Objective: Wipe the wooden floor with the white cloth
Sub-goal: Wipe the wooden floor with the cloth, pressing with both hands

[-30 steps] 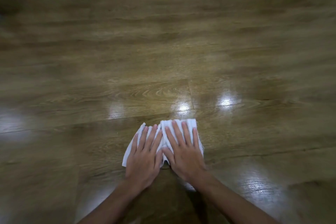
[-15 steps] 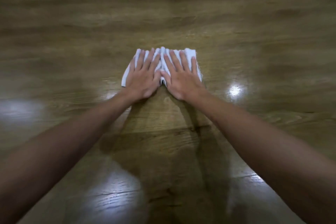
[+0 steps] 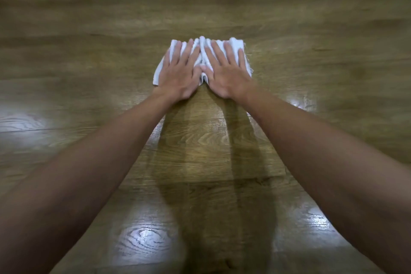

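A crumpled white cloth [image 3: 236, 43] lies on the wooden floor [image 3: 93, 29], ahead of me at arm's length. My left hand [image 3: 179, 74] presses flat on its left half, fingers spread and pointing forward. On the right half my right hand [image 3: 227, 73] presses the same way, its thumb almost touching the left thumb. Most of the cloth is hidden under the two hands; only its edges and the strips between the fingers show. Both forearms stretch out from the bottom corners.
Brown glossy planks fill the whole view. A darker, damp-looking streak [image 3: 213, 162] runs from under the cloth back toward me. Bright light reflections [image 3: 142, 240] sit on the near boards.
Both hands have pushed the cloth forward, away from me, and my arms have stretched out. The streak behind the cloth has grown longer.
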